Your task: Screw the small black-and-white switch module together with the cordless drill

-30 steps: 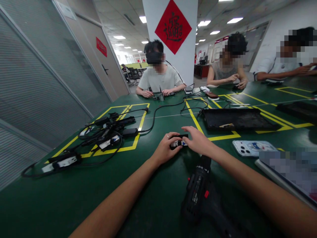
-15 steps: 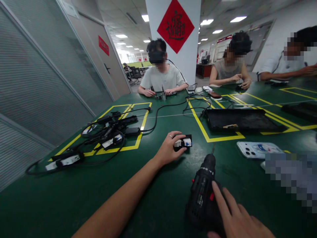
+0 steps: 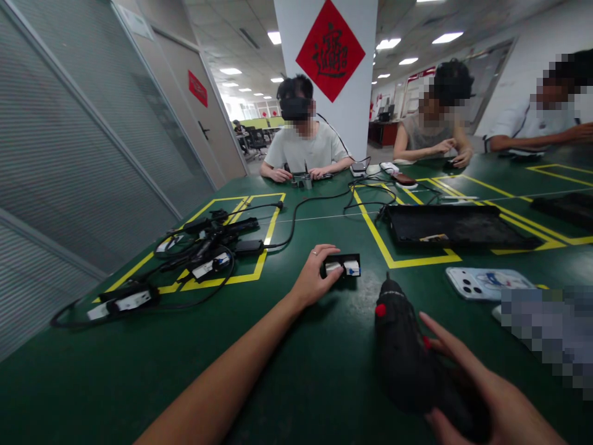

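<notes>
A small black power adapter with white labels (image 3: 345, 266) lies on the green table (image 3: 139, 371). My left hand (image 3: 315, 278) grips its left end and holds it down. My right hand (image 3: 472, 386) is wrapped around a black electric screwdriver with red buttons (image 3: 407, 352), which lies low over the table near the front edge, its tip pointing toward the adapter, a short gap away.
A pile of black adapters and cables (image 3: 199, 247) lies in a yellow-taped box at left. A black tray (image 3: 456, 225) sits beyond, a white phone (image 3: 486, 282) at right. Three people sit across the table, working with their own hands.
My right hand left the adapter, came back to the screwdriver and closed on it, turning it upright toward the adapter. My left hand stayed on the adapter.
</notes>
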`<action>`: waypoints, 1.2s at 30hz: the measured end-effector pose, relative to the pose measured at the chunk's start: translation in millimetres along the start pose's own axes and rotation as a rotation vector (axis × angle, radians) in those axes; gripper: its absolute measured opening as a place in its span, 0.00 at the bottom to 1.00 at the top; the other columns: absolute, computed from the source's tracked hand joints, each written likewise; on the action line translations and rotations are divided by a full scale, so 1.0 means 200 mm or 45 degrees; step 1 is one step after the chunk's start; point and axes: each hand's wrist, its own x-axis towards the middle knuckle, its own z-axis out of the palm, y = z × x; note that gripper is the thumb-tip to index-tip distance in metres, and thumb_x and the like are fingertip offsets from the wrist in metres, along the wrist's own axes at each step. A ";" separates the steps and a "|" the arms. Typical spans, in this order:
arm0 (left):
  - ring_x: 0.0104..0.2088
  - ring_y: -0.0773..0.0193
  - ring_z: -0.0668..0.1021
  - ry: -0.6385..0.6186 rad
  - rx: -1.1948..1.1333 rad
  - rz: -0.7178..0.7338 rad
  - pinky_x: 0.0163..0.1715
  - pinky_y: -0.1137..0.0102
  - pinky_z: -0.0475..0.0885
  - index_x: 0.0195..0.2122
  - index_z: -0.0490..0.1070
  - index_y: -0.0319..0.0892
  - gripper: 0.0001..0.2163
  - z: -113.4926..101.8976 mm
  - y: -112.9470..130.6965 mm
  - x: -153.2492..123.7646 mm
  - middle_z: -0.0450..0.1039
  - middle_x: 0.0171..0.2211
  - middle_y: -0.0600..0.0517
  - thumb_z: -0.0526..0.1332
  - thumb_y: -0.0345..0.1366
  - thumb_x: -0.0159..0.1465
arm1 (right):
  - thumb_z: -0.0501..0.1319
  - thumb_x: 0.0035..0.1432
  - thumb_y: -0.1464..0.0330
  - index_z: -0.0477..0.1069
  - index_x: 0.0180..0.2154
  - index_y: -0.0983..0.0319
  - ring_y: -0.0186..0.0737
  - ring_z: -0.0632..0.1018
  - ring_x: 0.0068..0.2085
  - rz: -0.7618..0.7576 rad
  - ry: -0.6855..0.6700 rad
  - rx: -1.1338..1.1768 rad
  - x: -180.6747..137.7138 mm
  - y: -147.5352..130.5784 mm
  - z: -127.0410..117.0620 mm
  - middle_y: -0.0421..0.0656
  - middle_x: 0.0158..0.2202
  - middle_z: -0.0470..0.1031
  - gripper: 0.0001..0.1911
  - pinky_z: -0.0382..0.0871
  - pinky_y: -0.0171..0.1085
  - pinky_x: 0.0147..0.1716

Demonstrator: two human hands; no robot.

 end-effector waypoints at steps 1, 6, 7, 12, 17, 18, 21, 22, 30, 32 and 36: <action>0.55 0.55 0.67 -0.008 0.000 0.002 0.57 0.57 0.61 0.51 0.65 0.43 0.16 0.00 0.00 0.00 0.63 0.52 0.44 0.60 0.34 0.61 | 0.63 0.47 0.65 0.52 0.62 0.51 0.54 0.77 0.44 0.053 0.034 0.087 0.02 -0.02 -0.04 0.49 0.49 0.73 0.41 0.78 0.43 0.34; 0.56 0.55 0.66 -0.031 0.026 0.010 0.57 0.56 0.61 0.50 0.68 0.45 0.16 0.00 0.01 0.00 0.62 0.54 0.45 0.63 0.35 0.60 | 0.56 0.55 0.54 0.71 0.47 0.55 0.51 0.79 0.32 0.400 0.116 0.602 0.13 -0.09 -0.16 0.51 0.35 0.77 0.21 0.76 0.45 0.30; 0.56 0.55 0.66 -0.037 0.036 0.009 0.58 0.56 0.60 0.49 0.68 0.45 0.16 0.00 0.01 0.00 0.62 0.55 0.45 0.63 0.36 0.59 | 0.55 0.56 0.53 0.72 0.46 0.55 0.51 0.78 0.33 0.422 0.085 0.696 0.16 -0.10 -0.15 0.51 0.34 0.77 0.20 0.76 0.45 0.31; 0.57 0.56 0.65 -0.075 0.029 -0.004 0.58 0.58 0.60 0.46 0.71 0.45 0.15 0.00 0.00 -0.01 0.62 0.56 0.47 0.66 0.35 0.57 | 0.56 0.57 0.53 0.73 0.37 0.60 0.45 0.77 0.30 0.402 -0.034 0.801 0.27 -0.15 -0.12 0.46 0.25 0.73 0.18 0.73 0.39 0.28; 0.55 0.57 0.67 -0.115 -0.032 -0.001 0.57 0.59 0.62 0.44 0.72 0.45 0.14 0.01 0.00 0.00 0.63 0.55 0.47 0.67 0.35 0.56 | 0.53 0.60 0.55 0.73 0.29 0.62 0.39 0.75 0.28 0.309 -0.061 0.715 0.26 -0.08 -0.14 0.44 0.25 0.72 0.20 0.72 0.34 0.27; 0.55 0.57 0.67 -0.125 -0.040 -0.003 0.56 0.60 0.62 0.44 0.72 0.44 0.14 0.01 0.00 0.00 0.63 0.54 0.47 0.67 0.35 0.56 | 0.53 0.61 0.55 0.74 0.31 0.62 0.39 0.75 0.28 0.260 -0.029 0.686 0.25 -0.04 -0.15 0.43 0.26 0.72 0.20 0.72 0.34 0.29; 0.52 0.58 0.70 -0.147 -0.058 -0.017 0.54 0.60 0.65 0.43 0.72 0.44 0.13 0.01 0.01 0.01 0.65 0.51 0.47 0.67 0.35 0.56 | 0.56 0.59 0.56 0.75 0.31 0.61 0.42 0.77 0.37 0.215 -0.061 0.472 0.22 0.10 -0.17 0.45 0.33 0.75 0.17 0.74 0.35 0.38; 0.51 0.58 0.70 -0.152 -0.059 -0.023 0.53 0.60 0.65 0.43 0.72 0.44 0.13 0.01 0.01 0.01 0.65 0.50 0.47 0.66 0.35 0.57 | 0.56 0.59 0.56 0.76 0.32 0.61 0.43 0.77 0.39 0.227 -0.082 0.423 0.22 0.14 -0.17 0.45 0.36 0.75 0.17 0.74 0.36 0.40; 0.51 0.58 0.70 -0.174 -0.038 -0.045 0.53 0.61 0.65 0.43 0.71 0.42 0.12 0.00 0.03 0.01 0.65 0.49 0.46 0.64 0.33 0.58 | 0.58 0.57 0.57 0.77 0.34 0.59 0.45 0.78 0.41 0.133 -0.037 0.241 0.21 0.15 -0.13 0.45 0.38 0.76 0.15 0.76 0.34 0.39; 0.51 0.58 0.70 -0.168 -0.037 -0.045 0.53 0.61 0.65 0.43 0.71 0.42 0.12 0.00 0.03 0.01 0.65 0.49 0.45 0.64 0.33 0.58 | 0.58 0.56 0.56 0.77 0.30 0.59 0.44 0.78 0.39 0.127 -0.022 0.252 0.22 0.13 -0.14 0.44 0.34 0.76 0.15 0.76 0.33 0.37; 0.49 0.58 0.71 -0.138 -0.025 -0.049 0.52 0.62 0.65 0.42 0.72 0.42 0.10 0.00 0.03 0.01 0.66 0.47 0.46 0.64 0.33 0.58 | 0.60 0.54 0.58 0.76 0.27 0.59 0.42 0.79 0.31 0.152 -0.032 0.362 0.22 0.03 -0.15 0.42 0.24 0.75 0.13 0.76 0.31 0.29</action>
